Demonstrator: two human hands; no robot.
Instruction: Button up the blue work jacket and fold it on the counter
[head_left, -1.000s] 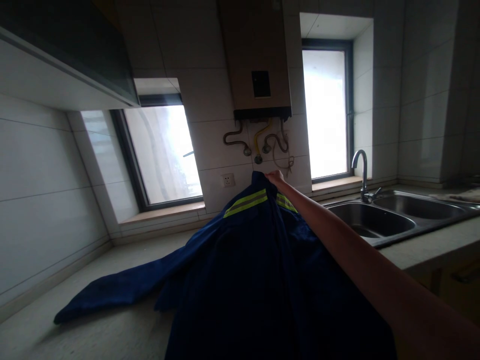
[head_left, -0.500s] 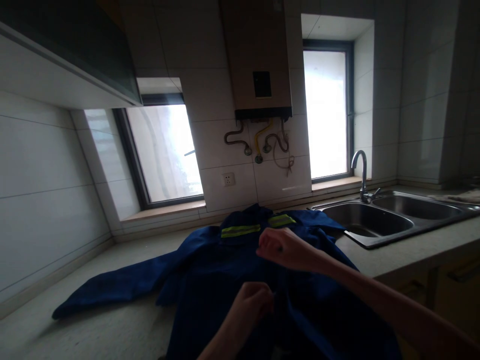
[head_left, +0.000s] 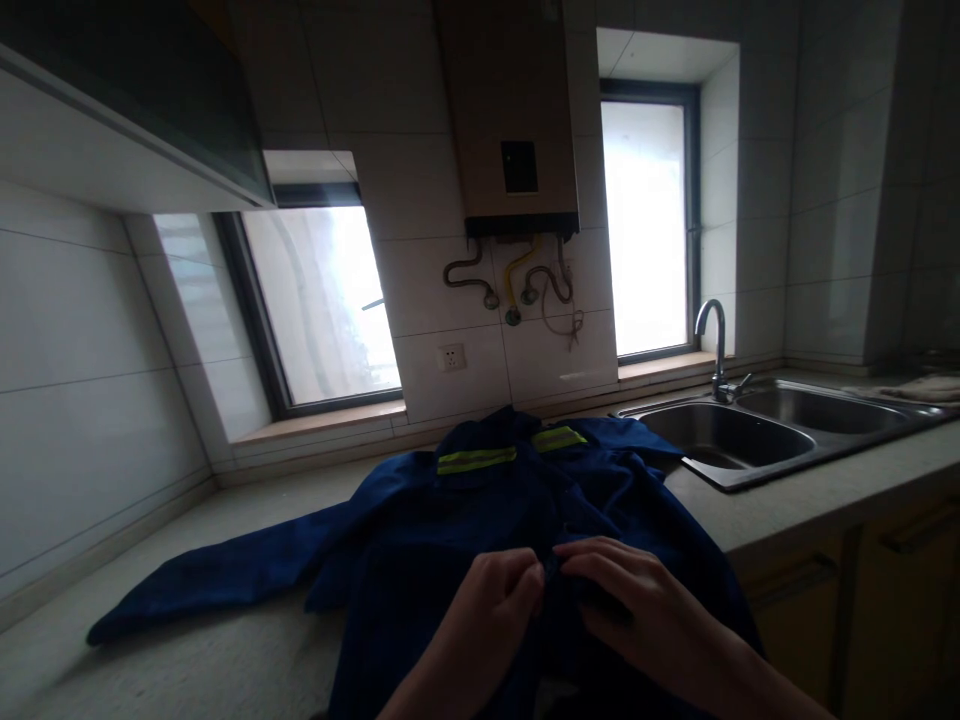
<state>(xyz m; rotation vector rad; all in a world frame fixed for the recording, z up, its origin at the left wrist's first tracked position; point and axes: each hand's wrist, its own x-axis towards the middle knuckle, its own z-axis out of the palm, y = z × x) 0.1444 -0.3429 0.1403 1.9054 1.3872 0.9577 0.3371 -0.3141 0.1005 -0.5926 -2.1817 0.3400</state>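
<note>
A dark blue work jacket (head_left: 450, 520) with yellow-green reflective strips (head_left: 477, 460) on its chest lies spread on the counter. One sleeve stretches out to the left; its lower part hangs towards me. My left hand (head_left: 499, 595) is closed, pinching the jacket's front edge near its middle. Right beside it, my right hand (head_left: 626, 590) has its fingers bent over the jacket's front opening, fingertips close to the left hand's. Any small fastener between the fingertips is too dark to make out.
A steel double sink (head_left: 750, 440) with a curved faucet (head_left: 716, 345) is set in the counter (head_left: 795, 500) on the right. A water heater (head_left: 514, 120) with pipes hangs on the tiled wall between two windows. An upper cabinet (head_left: 150, 120) juts out at upper left.
My right hand has come down from the jacket's chest to beside my left hand. The left hand stays at about the same spot on the jacket's front edge.
</note>
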